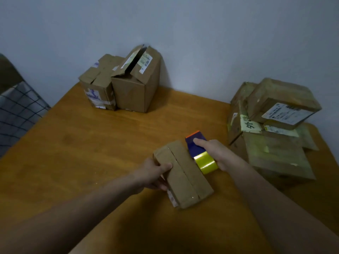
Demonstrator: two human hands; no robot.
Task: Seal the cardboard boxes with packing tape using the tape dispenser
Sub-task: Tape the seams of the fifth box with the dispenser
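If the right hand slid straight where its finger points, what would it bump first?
The right hand holds the tape dispenser; ahead lies bare table, then probably the tall open box by the wall, though depth is unclear.

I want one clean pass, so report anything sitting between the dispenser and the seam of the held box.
Nothing visible does. The tape dispenser, in the right hand, sits against the right edge of the small box; the top seam lies bare. The left hand grips the left edge, thumb short of the seam.
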